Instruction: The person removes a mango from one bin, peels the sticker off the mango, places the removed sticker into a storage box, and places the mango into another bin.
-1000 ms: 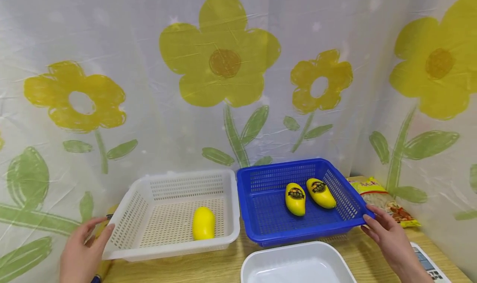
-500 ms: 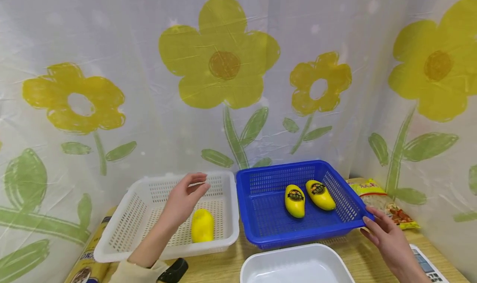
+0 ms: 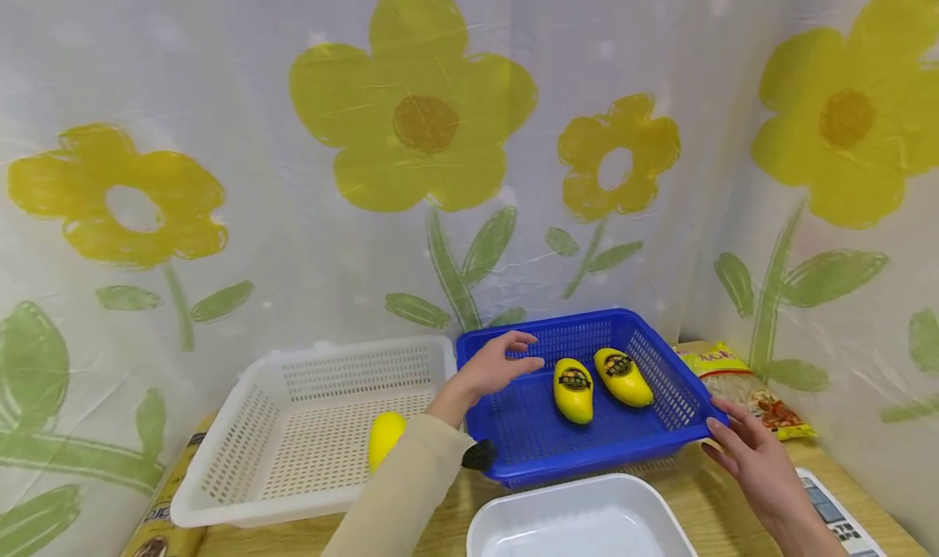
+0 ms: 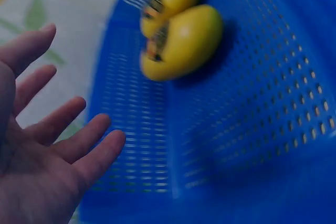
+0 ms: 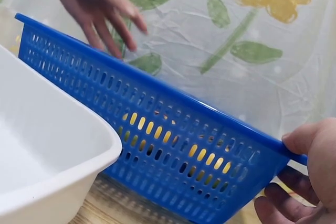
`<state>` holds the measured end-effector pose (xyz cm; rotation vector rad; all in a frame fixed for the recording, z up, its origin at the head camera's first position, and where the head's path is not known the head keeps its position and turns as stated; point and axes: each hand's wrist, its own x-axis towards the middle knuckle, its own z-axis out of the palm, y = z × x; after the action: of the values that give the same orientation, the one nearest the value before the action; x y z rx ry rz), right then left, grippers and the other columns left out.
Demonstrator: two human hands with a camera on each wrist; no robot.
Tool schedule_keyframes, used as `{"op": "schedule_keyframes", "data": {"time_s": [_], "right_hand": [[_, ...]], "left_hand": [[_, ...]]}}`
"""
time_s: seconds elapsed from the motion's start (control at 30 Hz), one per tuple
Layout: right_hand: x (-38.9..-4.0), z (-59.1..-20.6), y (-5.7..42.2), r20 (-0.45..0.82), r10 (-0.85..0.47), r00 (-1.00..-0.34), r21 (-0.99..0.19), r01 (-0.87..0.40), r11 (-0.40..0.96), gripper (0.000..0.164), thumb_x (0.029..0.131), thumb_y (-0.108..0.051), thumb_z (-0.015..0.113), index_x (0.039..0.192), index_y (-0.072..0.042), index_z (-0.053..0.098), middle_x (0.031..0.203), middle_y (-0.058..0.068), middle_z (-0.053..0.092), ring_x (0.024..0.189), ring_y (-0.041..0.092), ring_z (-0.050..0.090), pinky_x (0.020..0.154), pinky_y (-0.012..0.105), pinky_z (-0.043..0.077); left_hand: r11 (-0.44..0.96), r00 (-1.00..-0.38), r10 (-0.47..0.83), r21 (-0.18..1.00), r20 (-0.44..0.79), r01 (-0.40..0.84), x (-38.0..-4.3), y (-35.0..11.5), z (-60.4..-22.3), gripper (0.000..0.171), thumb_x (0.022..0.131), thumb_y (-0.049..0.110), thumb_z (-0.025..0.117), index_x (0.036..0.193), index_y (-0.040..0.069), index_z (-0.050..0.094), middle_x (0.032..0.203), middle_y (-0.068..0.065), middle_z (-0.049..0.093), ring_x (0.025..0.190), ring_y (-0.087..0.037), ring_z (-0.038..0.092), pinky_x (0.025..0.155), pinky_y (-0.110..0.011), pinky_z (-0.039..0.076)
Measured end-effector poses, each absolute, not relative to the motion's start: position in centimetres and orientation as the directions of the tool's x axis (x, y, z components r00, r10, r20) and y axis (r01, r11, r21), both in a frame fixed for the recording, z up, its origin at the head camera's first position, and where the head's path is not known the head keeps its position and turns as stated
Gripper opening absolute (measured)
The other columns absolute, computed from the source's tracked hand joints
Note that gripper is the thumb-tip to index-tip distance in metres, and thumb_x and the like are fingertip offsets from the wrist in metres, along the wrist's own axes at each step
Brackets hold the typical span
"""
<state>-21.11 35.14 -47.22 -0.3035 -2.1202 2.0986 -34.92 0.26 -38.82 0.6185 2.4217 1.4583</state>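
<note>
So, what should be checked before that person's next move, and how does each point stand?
1. Left hand free: ok, holding nothing.
2. Right hand on the blue basket: ok, gripping its rim.
3. Both labelled mangoes uncovered: ok, in plain sight.
4. Mango in the white basket fully visible: not ok, the left sleeve partly covers it.
5. White tray contents: cannot tell, the picture's edge cuts it off.

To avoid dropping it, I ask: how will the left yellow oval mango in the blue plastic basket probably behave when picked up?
That yellow oval mango may slip, as its skin looks glossy. Its rounded sides suggest rolling if nudged, though the blue plastic basket should contain it.
</note>
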Motion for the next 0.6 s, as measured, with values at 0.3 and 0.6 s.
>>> {"op": "schedule_keyframes", "data": {"time_s": [0.3,0.6], "right_hand": [[-20.8,-47.2,35.2,-0.046,0.260,-0.965,-0.999,0.050,0.010,0.061,0.097,-0.034,0.060,0.147,-0.011,0.033,0.111,-0.014,0.053,0.093,-0.002,0.061,0.082,0.023,0.054],[-20.8,-46.9,35.1,-0.002,0.244,-0.970,-1.000,-0.004,-0.026,0.060,0.097,-0.030,0.060,0.145,-0.007,0.034,0.109,-0.015,0.056,0.095,-0.001,0.062,0.082,0.022,0.054]], "left_hand": [[0.460,-0.887,0.458,0.871,-0.068,0.171,-36.7,5.3,-42.0,0.043,0.093,0.028,0.068,0.133,0.015,0.059,0.142,-0.017,0.047,0.128,-0.036,0.046,0.103,-0.051,0.040],[0.433,-0.889,0.435,0.899,-0.142,0.068,-37.2,6.7,-43.4,0.045,0.092,0.026,0.069,0.135,0.017,0.058,0.145,-0.019,0.042,0.092,-0.025,0.056,0.087,-0.043,0.047]]}}
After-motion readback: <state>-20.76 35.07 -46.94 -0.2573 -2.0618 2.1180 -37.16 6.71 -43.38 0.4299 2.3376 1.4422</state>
